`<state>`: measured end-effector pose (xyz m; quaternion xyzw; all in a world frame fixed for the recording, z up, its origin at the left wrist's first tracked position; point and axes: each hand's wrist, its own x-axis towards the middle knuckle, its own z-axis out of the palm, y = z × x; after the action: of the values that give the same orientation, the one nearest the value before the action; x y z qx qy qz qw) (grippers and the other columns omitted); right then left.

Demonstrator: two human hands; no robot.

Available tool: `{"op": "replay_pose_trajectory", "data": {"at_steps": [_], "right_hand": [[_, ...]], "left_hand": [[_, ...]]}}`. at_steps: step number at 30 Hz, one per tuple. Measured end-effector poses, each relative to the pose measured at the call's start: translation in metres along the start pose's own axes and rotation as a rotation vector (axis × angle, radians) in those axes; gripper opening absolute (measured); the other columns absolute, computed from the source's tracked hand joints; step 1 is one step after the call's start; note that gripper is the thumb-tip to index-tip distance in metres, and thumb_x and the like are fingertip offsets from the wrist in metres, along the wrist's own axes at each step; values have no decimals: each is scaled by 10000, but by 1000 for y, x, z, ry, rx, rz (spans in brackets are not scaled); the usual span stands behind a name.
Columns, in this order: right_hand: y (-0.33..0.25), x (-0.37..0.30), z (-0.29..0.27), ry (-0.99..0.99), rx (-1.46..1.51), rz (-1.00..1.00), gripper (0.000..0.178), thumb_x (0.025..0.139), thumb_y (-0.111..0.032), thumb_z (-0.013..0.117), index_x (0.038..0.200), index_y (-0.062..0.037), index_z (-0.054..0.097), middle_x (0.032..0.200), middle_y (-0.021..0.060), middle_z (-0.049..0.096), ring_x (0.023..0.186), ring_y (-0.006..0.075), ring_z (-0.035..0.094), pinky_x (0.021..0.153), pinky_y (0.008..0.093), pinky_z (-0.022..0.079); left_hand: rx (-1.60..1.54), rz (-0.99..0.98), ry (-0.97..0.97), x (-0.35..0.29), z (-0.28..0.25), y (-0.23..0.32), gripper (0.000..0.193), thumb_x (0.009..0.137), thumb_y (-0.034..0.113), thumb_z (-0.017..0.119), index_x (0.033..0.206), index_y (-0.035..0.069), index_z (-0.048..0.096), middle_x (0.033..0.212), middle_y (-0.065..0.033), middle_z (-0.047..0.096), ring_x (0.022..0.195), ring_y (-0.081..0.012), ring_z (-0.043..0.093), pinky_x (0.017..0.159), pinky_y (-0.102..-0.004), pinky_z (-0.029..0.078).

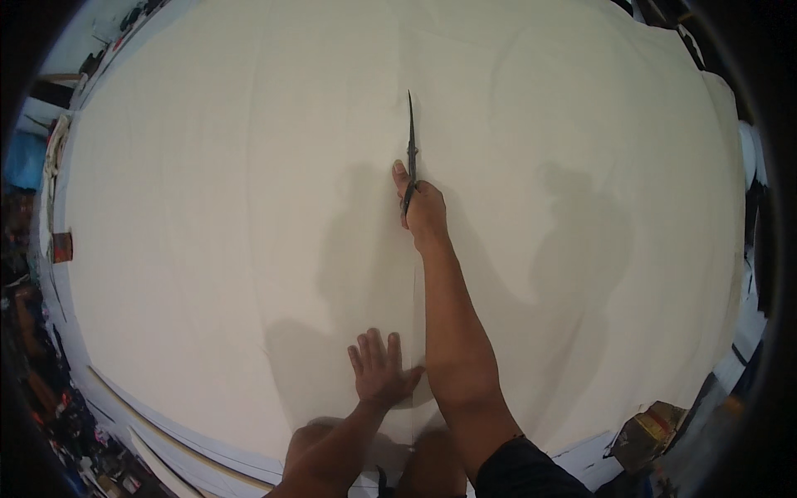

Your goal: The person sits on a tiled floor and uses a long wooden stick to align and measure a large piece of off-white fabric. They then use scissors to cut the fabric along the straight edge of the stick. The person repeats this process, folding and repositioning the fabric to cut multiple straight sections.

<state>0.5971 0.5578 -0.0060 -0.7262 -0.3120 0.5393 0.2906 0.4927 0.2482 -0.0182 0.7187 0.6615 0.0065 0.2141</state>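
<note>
A broad sheet of cream fabric (191, 183) covers most of the work surface, with soft creases and shadows across it. My right hand (425, 207) reaches far forward over its middle, wrapped round the handles of dark metal scissors (411, 137). The blades point away from me and look close together. A thin line, perhaps a cut, runs in the fabric from near my right wrist back toward me. Closer in, my left hand (382, 369) lies flat on the fabric left of that line, fingers spread and holding nothing.
A small reddish-brown block (62, 246) sits at the fabric's left edge. Long thin strips (178, 429) run along the lower left. An open cardboard box (652, 433) stands at the lower right. Mixed clutter (33, 332) and a blue item (25, 159) lie beyond the left edge.
</note>
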Motion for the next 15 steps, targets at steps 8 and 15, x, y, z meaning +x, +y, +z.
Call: {"op": "replay_pose_trajectory", "data": {"at_steps": [8,15], "right_hand": [[11,9,3,-40,197,-87,564,846,-585,719,675,-89,512,537,-29,418,415,93,393,393,276,314],[-55,83,1,-66,212,-50,520,860,-555,713,649,-127,507,527,-19,426,401,115,371,418,294,339]], "left_hand": [[-2,-17,15,6,-8,-1,837,812,631,628,1401,54,485,1473,-360,338,1358,-560,331,1073,-720,227],[-43,-36,-99,3,-2,5,938,776,610,686,1451,37,376,1499,-411,236,1406,-593,210,1097,-728,165]]}}
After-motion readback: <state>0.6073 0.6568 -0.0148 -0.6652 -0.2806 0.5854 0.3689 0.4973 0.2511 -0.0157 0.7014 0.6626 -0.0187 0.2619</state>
